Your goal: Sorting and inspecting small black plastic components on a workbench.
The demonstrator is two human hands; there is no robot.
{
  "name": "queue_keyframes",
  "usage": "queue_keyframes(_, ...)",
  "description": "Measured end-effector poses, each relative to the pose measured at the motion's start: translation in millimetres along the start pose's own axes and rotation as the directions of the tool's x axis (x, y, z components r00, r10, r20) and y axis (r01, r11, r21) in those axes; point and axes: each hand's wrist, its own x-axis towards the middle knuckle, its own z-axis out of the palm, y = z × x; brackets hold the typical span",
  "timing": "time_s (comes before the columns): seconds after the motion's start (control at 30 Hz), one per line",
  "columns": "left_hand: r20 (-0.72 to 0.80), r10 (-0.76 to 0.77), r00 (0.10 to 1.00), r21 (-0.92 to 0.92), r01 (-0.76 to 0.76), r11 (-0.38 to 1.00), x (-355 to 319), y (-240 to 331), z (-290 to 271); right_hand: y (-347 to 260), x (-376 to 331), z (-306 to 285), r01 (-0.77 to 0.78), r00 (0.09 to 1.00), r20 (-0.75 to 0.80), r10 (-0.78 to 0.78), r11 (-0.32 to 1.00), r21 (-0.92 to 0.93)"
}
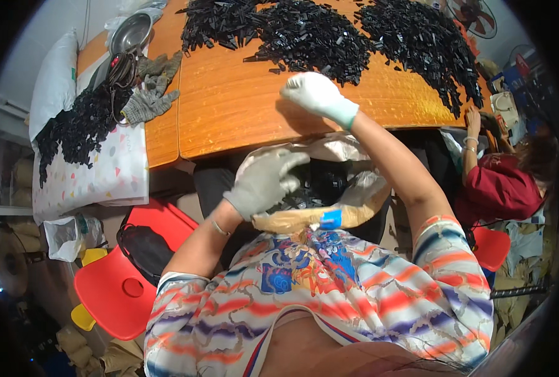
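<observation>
My left hand in a gray glove grips the bag rim on my lap. My right hand, fingers curled, rests on the table. The bag looks floppy, its black parts small and hard. Hold the rim.

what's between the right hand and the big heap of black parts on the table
Bare orange tabletop lies between the right hand and the black parts heap, per the head view.

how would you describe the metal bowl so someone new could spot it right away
Start at the orange wooden table and go to its far left corner. There, beyond a pair of grey knit gloves, sits a shiny metal bowl. It is the only round, silvery thing among the heaps of small black plastic parts.
</observation>
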Motion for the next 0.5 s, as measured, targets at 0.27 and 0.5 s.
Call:
queue_keyframes(0.27, -0.381, -0.518, 0.766, -0.079, 0.531, 0.844, 125.1, -120.3, -68.8, 19.7, 81.9, 48.7, 0.070, 0.963, -0.231, -0.137, 0.958, -0.279)
queue_keyframes(0.5, -0.270, -0.565, 0.780, 0.090, 0.605, 0.791, 167.3, -142.5, -75.1, 20.1, 74.2, 48.6, 0.116, 0.960, -0.208, -0.185, 0.945, -0.305)
